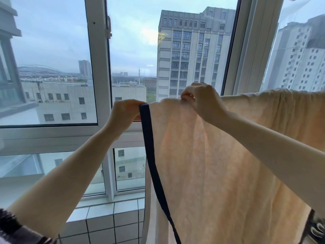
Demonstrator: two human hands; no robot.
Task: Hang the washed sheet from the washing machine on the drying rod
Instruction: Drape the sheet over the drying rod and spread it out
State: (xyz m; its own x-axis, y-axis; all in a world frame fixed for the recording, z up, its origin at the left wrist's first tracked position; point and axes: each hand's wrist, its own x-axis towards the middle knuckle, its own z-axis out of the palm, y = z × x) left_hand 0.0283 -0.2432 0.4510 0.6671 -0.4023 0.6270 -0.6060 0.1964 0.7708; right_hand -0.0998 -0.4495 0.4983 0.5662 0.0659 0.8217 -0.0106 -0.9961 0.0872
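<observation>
At the window (98,71), both arms raised. Peach sheet (219,155) draped over the drying rod (232,97), hanging down toward the tiled ledge (109,219); rod mostly covered, a short bare stretch shows right of the right hand. Left hand (124,111) grips the sheet's top corner at its dark blue border (149,147), fingers curled round it. Right hand (202,99) pinches the top edge at the rod, fingers bent. Tall buildings (191,55) outside.
</observation>
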